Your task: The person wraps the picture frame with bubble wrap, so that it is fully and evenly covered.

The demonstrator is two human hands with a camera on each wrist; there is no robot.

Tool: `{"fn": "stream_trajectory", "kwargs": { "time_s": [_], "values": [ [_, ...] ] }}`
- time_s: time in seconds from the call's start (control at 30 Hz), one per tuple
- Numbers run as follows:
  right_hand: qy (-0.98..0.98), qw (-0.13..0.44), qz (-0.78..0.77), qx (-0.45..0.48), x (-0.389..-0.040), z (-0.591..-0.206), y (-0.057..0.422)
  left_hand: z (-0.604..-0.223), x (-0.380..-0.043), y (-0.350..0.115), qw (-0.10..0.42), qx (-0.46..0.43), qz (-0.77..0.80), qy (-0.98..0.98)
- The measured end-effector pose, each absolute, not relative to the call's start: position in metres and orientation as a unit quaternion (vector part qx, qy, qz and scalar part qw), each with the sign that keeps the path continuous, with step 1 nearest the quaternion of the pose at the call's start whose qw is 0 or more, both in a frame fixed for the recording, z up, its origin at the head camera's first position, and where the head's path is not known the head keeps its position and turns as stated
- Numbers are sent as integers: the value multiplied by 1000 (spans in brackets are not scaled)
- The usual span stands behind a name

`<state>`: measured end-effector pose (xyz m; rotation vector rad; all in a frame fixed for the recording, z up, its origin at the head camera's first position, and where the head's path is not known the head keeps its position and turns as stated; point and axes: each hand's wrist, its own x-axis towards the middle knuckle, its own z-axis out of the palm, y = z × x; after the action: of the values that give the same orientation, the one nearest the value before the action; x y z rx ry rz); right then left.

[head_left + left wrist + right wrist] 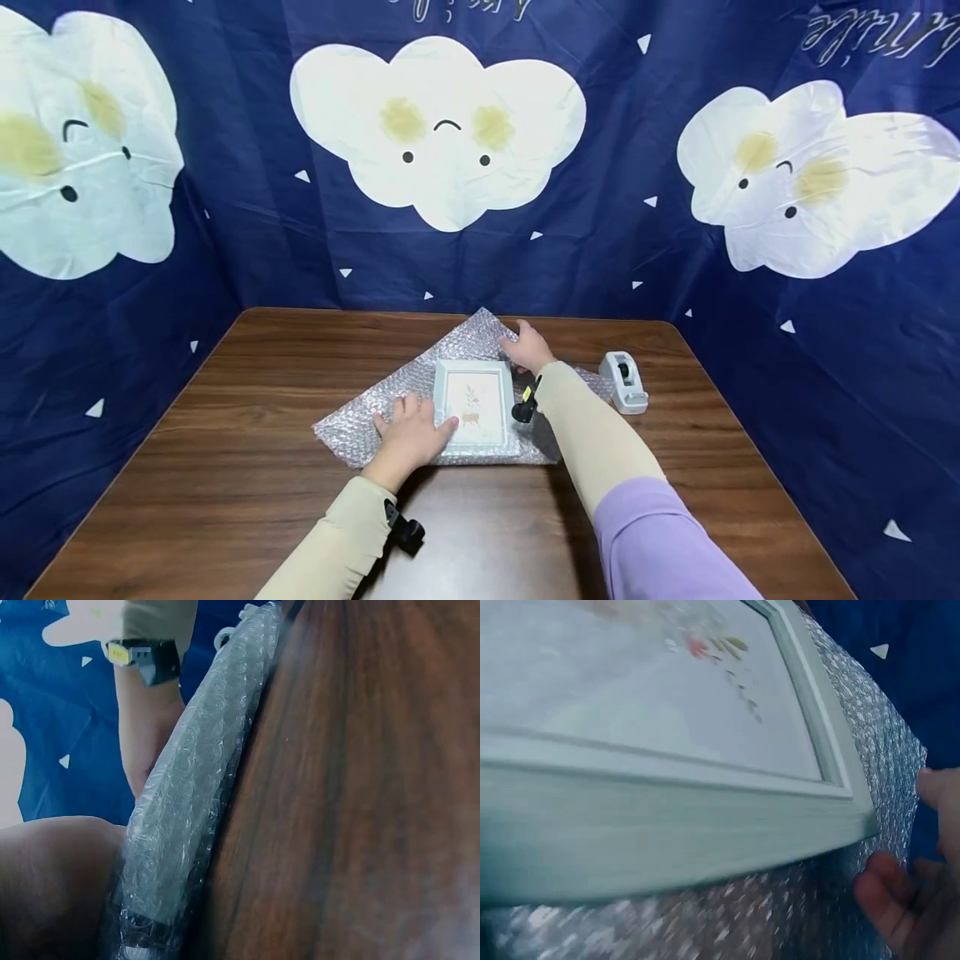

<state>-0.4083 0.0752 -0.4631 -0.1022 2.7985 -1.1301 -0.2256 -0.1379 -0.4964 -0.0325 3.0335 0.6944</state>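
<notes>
A pale mint picture frame [487,392] with a small plant print lies face up on a sheet of bubble wrap [420,371]. Spread fingers of my left hand [411,433] rest at the frame's lower left, the thumb reaching over its border. My right hand [531,348] is beyond the frame's upper right corner, at the edge of the wrap. In the right wrist view, its thumb and fingers [885,900] stand apart beside the frame's corner, over the bubble wrap. The left wrist view shows the wrap folded up along the frame's near side [187,787].
A white tape dispenser [624,383] stands on the right, close to the wrap's right corner. Brown wood-grain table [262,433] surrounds the wrap. Dark blue cloth [637,250] with white cloud faces hangs behind and on both sides.
</notes>
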Motion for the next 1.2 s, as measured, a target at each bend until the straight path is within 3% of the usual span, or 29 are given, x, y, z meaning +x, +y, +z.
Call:
{"fn": "stream_trajectory", "kwargs": {
  "time_s": [0.37,0.7,1.2],
  "values": [
    [892,97,-441,-29,-423,-462,72,-500,-219,-135,5,-10,216,976],
    [890,3,-452,-59,-427,-461,73,-494,-217,-133,4,-8,222,975],
    [862,-11,-497,-97,-411,-443,74,-494,-218,-133,5,-13,229,973]
  ]
}}
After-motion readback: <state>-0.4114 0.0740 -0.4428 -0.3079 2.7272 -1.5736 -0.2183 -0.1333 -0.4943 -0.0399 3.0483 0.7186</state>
